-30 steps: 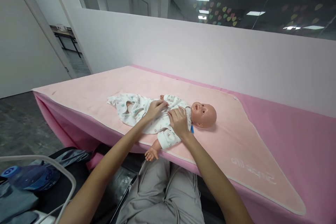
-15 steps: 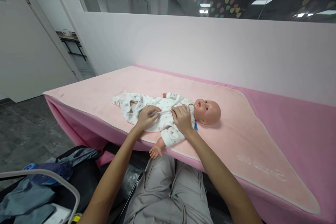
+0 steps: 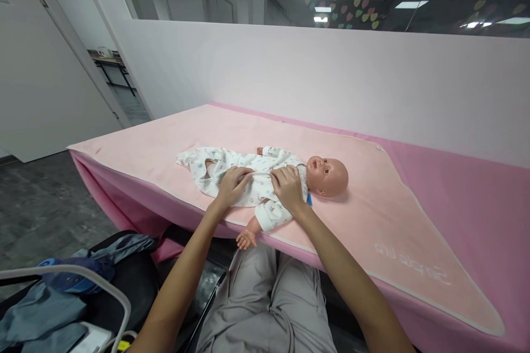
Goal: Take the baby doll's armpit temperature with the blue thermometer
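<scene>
A baby doll (image 3: 328,175) lies on its back with its head to the right, dressed in a white patterned romper (image 3: 248,162). At the romper's middle, my left hand (image 3: 232,185) is closed on the front fabric. Closer to the doll's chest, my right hand (image 3: 287,185) has its fingers curled over the same cloth. A pale edge of fabric runs taut between both hands. One doll hand (image 3: 247,239) hangs over the table's near edge. Under my palms the romper is hidden. A small blue piece (image 3: 309,199) shows by the doll's neck.
A light pink mat (image 3: 372,220) lies over a darker pink cloth (image 3: 476,193) on the table. Behind it rises a white wall (image 3: 331,77) with a window above. At lower left, a chair holds grey-blue cloth (image 3: 37,309), near a curved white bar (image 3: 83,273).
My left hand's fingers have closed in on the romper's edge, and the fabric between the hands looks straighter. My right hand and the doll have hardly moved.
</scene>
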Motion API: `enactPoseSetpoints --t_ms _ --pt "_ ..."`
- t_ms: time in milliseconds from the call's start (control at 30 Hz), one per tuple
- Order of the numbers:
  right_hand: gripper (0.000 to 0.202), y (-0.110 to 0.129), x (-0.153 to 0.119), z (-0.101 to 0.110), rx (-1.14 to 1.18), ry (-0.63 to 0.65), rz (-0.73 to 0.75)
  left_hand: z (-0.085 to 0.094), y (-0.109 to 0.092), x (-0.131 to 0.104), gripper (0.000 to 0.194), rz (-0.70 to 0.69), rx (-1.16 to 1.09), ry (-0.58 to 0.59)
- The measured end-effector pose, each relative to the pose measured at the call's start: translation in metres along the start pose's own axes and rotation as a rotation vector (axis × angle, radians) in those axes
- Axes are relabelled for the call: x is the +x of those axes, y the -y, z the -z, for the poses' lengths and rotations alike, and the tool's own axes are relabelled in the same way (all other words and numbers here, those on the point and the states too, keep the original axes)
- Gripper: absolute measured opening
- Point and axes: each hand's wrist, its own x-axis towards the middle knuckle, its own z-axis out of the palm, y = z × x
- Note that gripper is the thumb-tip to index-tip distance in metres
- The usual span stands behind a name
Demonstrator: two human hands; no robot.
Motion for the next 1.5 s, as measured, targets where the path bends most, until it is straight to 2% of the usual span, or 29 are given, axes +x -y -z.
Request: enactPoseSetpoints --t_ms 167,333,433,500,633,733,867,967,1033,1100,1167,1233,1333,1433,1500 --pt "0.019 0.0 -0.001 -0.001 0.012 0.0 0.004 0.003 -0.001 -0.001 0.024 -0.023 0.025 -0.005" --pt "0.02 -0.001 0.001 0.003 -0.049 0.041 0.034 0.005 0.002 0.001 0.021 0.002 -0.082 -0.001" --pt "0.019 0.003 0.003 0.018 -0.128 0.143 0.139 0.006 0.005 0.0 0.021 0.024 -0.156 -0.035" --pt "0.017 0.008 -0.001 0.034 -0.158 0.166 0.136 0.005 0.007 0.0 0.021 0.027 -0.207 -0.065" --pt "0.021 0.019 -0.033 0.072 -0.159 0.105 -0.091 0.003 0.009 -0.001 0.021 -0.041 -0.116 -0.106" --pt "0.02 0.022 -0.072 0.09 -0.209 0.142 -0.283 0.005 0.009 0.0 0.023 -0.141 0.047 -0.092" --pt "0.027 0.021 -0.114 0.095 -0.342 0.255 -0.473 0.02 0.005 0.002 0.027 -0.238 0.251 0.032" --pt "0.023 0.022 -0.124 0.093 -0.371 0.229 -0.529 0.035 -0.006 0.01 0.028 -0.253 0.32 0.077" --pt "0.02 0.024 -0.124 0.093 -0.365 0.203 -0.548 0.039 -0.018 0.02 0.028 -0.222 0.266 0.044" --pt "0.022 0.024 -0.12 0.098 -0.377 0.196 -0.588 0.033 -0.031 0.034 0.029 -0.185 0.157 0.02" --pt "0.023 0.023 -0.116 0.107 -0.417 0.179 -0.657 0.017 -0.042 0.051 0.03 -0.198 0.018 0.106" --pt "0.025 0.022 -0.111 0.121 -0.456 0.123 -0.708 -0.005 -0.047 0.066 0.029 -0.212 -0.121 0.247" --pt "0.027 0.022 -0.097 0.147 -0.455 -0.006 -0.693 -0.035 -0.043 0.079 0.029 -0.139 -0.318 0.376" --pt "0.028 0.026 -0.074 0.165 -0.376 -0.085 -0.603 -0.048 -0.034 0.08 0.038 0.071 -0.553 0.3" --pt "0.028 0.028 -0.052 0.164 -0.333 -0.074 -0.523 -0.048 -0.028 0.077 0.041 0.212 -0.714 0.236"
